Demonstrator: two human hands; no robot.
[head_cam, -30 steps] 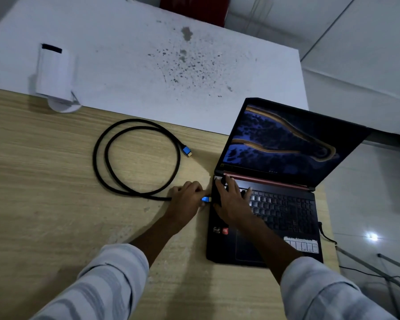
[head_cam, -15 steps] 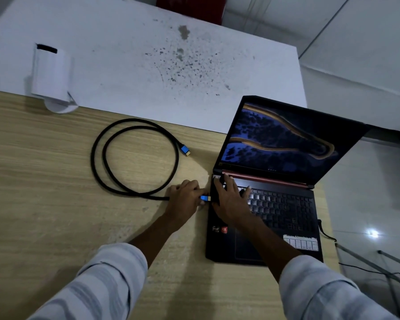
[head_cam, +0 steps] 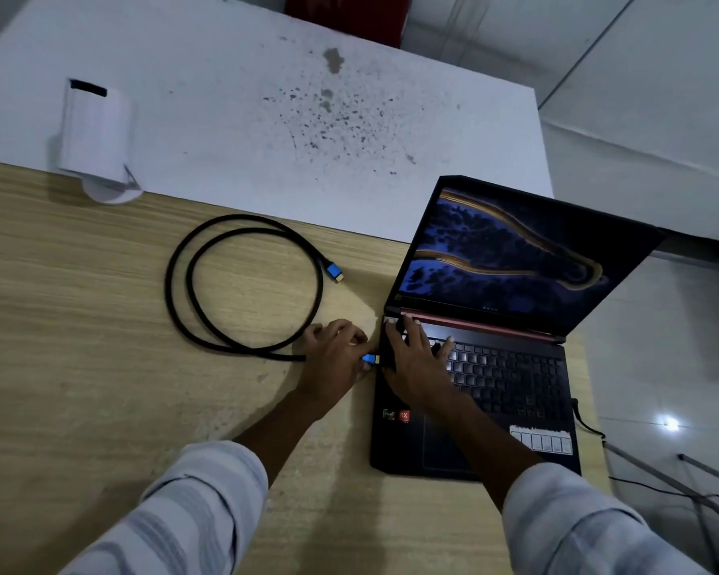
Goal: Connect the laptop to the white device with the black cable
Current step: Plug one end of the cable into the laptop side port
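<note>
An open black laptop sits at the right of the wooden table, its screen lit. My right hand lies flat on the laptop's left keyboard corner. My left hand pinches the blue plug of the black cable right at the laptop's left edge. The cable lies in a double loop to the left, and its other blue plug rests free on the table. The white device stands on a round base at the table's far left edge.
A white, stained surface lies beyond the table. A thin black cord leaves the laptop's right side toward the tiled floor, where metal legs and wires show. A red object sits at the top.
Both hands stay in place at the laptop's left edge, and the plug between them has barely moved. The view has shifted slightly.
</note>
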